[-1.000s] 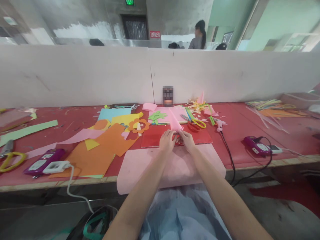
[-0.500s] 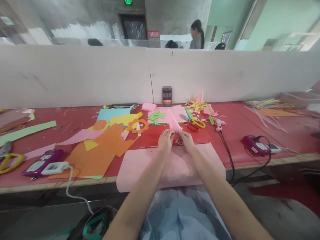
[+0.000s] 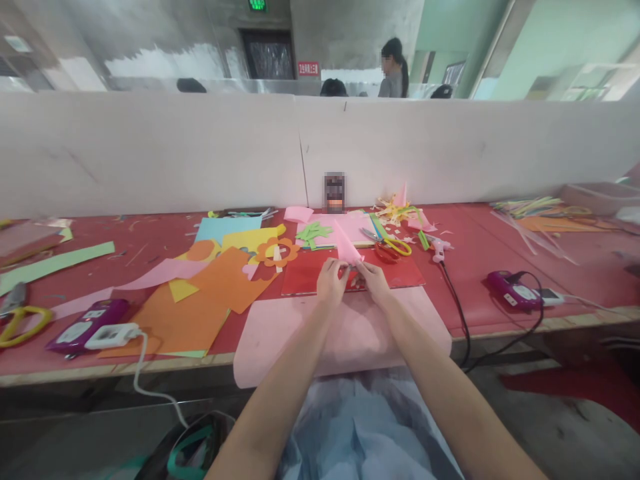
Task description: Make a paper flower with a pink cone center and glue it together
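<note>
My left hand [image 3: 332,279] and my right hand [image 3: 373,277] meet at the lower end of a pink paper cone [image 3: 347,245], fingers closed on its edge. The cone's tip points up and away from me. Beneath my hands lies a shiny red board [image 3: 303,277], with a large pink sheet [image 3: 280,333] nearer to me. Just beyond my right hand rest yellow-handled scissors [image 3: 397,247]. Cut green paper pieces [image 3: 313,233] lie on a pink pad [image 3: 357,223] behind the cone. My fingertips partly hide the cone's rim.
A pink glue gun [image 3: 440,249] with a black cord lies on the right, near a purple power strip [image 3: 513,291]. Orange sheets [image 3: 175,317] and an orange paper flower [image 3: 287,252] cover the left. Another purple power strip [image 3: 90,327] sits by the table edge. A white partition [image 3: 200,153] stands behind.
The pink cone has tilted slightly to the left. Both hands keep nearly the same place and grip.
</note>
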A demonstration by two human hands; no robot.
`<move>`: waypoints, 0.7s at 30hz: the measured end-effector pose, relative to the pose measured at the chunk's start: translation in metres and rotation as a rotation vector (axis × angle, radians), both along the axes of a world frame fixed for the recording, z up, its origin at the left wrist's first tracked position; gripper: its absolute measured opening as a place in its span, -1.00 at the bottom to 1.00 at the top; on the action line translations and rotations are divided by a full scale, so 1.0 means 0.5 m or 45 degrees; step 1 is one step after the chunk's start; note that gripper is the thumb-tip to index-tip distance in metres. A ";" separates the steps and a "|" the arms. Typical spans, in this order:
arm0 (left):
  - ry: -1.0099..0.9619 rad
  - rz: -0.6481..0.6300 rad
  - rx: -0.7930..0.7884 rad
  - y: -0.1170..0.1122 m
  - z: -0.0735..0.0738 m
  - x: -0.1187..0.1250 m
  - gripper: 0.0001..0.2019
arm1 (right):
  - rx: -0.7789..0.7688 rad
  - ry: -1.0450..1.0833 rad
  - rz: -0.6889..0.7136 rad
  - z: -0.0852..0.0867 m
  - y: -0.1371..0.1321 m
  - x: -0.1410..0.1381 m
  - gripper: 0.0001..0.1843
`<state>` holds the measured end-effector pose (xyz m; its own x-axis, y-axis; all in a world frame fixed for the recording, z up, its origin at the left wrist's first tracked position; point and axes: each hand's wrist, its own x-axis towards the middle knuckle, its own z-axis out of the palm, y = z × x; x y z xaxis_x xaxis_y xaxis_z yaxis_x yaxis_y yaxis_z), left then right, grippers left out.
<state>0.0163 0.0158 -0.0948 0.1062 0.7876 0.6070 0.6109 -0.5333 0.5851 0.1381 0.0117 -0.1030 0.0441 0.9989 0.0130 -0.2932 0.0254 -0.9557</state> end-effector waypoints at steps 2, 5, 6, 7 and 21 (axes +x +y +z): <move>0.004 0.004 -0.002 0.001 0.000 0.000 -0.95 | -0.002 -0.006 0.000 0.000 0.000 0.000 -0.60; 0.013 0.003 -0.009 0.001 -0.001 0.000 -0.95 | 0.000 -0.015 -0.004 0.001 -0.001 0.001 -0.59; 0.014 0.004 -0.012 0.001 -0.002 0.000 -0.95 | 0.002 -0.021 -0.002 0.001 -0.001 0.001 -0.59; 0.015 0.005 -0.015 0.001 -0.002 -0.001 -0.94 | 0.002 -0.030 0.000 0.002 -0.001 0.001 -0.59; -0.070 0.015 -0.027 -0.005 0.008 0.001 -0.94 | 0.031 -0.161 0.003 -0.005 0.002 0.005 -0.63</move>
<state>0.0170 0.0135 -0.0908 0.0640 0.8011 0.5951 0.5835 -0.5138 0.6289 0.1404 0.0128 -0.1056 0.0383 0.9984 0.0423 -0.1702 0.0483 -0.9842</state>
